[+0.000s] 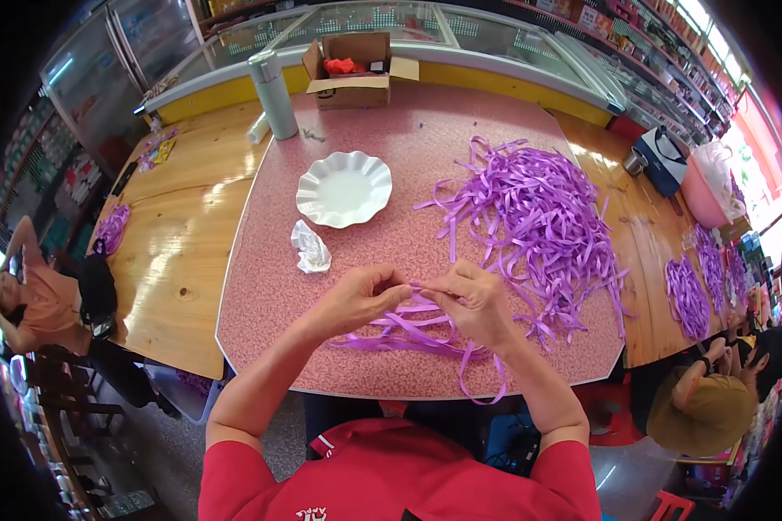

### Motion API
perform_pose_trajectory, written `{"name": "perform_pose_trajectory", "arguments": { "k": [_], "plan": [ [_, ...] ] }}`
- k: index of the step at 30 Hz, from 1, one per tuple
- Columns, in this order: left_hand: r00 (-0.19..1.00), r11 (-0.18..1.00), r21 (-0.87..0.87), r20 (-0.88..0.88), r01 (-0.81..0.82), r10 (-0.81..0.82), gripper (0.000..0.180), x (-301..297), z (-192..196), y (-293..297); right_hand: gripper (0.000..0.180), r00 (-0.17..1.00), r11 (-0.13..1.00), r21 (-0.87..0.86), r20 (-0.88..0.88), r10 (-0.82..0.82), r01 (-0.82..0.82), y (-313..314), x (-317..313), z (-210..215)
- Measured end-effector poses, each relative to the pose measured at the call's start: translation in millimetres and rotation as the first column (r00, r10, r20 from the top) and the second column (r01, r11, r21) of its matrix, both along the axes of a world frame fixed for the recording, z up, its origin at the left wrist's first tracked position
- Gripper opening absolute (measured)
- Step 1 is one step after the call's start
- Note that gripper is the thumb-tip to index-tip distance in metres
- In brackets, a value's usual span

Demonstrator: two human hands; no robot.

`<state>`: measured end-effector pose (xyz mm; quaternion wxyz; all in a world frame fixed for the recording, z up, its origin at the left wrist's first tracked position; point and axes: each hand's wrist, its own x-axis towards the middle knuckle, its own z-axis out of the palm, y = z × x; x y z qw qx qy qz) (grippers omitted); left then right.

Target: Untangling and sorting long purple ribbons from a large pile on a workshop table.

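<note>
Over the near edge of the pink speckled tabletop (265, 304), both bare forearms slant inward, elbows wide. The left hand (365, 293) and the right hand (476, 300) nearly meet, knuckles up, thumbs and index fingers pinched together on a narrow, shiny purple ribbon (416, 286). Loose purple satin strands (400, 341) lie beneath, one loop reaching the near edge; a tangled purple ribbon heap (547, 226) spreads toward the right edge.
</note>
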<state>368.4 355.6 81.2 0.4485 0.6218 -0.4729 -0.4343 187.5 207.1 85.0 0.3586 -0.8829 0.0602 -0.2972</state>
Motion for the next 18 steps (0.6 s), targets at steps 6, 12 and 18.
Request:
{"name": "perform_pose_trajectory", "arguments": {
  "k": [6, 12, 18],
  "plan": [
    [0.635, 0.932, -0.229, 0.683, -0.281, 0.360, 0.030, 67, -19, -24, 0.015, 0.978, 0.960, 0.187, -0.025, -0.208, 0.209, -26, -2, -19],
    [0.154, 0.922, -0.295, 0.928, -0.252, 0.340, 0.043, 104, -60, -32, 0.013, 0.977, 0.937, 0.278, -0.027, -0.213, 0.213, -28, 0, -27],
    [0.235, 0.839, -0.540, 0.809, -0.068, 0.539, 0.029, 43, -23, -33, 0.015, 0.967, 0.945, 0.214, 0.012, -0.255, 0.247, -32, -5, -22]
  ]
}}
